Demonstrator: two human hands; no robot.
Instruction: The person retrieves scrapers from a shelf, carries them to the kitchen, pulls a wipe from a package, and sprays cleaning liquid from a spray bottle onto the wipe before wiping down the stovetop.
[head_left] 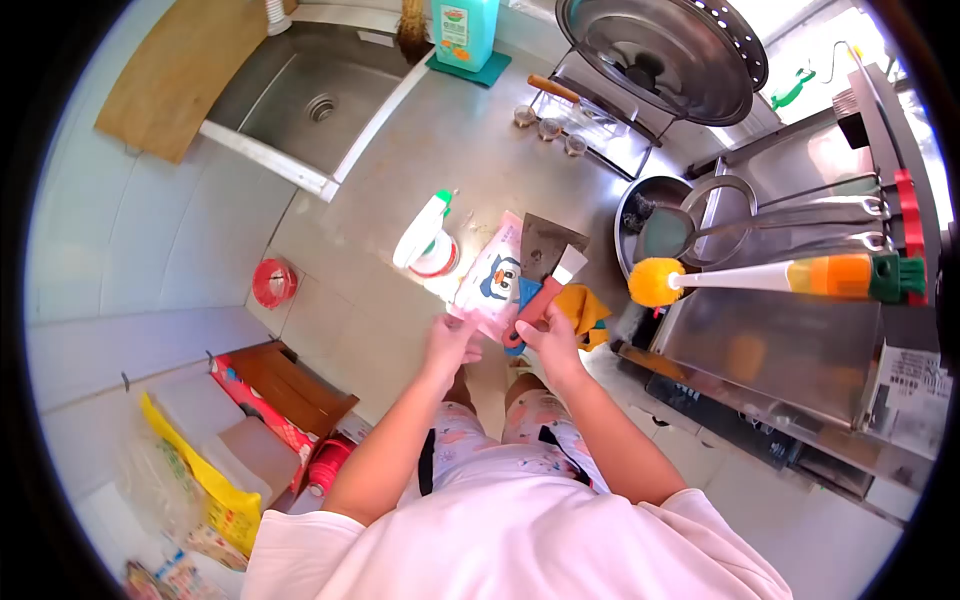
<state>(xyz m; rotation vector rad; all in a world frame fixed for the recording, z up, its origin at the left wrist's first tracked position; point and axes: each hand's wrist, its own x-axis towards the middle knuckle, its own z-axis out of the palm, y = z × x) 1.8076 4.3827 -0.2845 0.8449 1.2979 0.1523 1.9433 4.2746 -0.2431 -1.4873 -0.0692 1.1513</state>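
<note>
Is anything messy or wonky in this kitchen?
A bit! The wooden board lies slanted over one side of the sink, and an orange cloth is scrunched up beside the right hand. No spill or break clearly shows.

No readable text: lettering is too small on the turquoise bottle (pixel 465 35) beside the sink (pixel 285 105) and white sticker (pixel 915 385) well apart from it.
</note>
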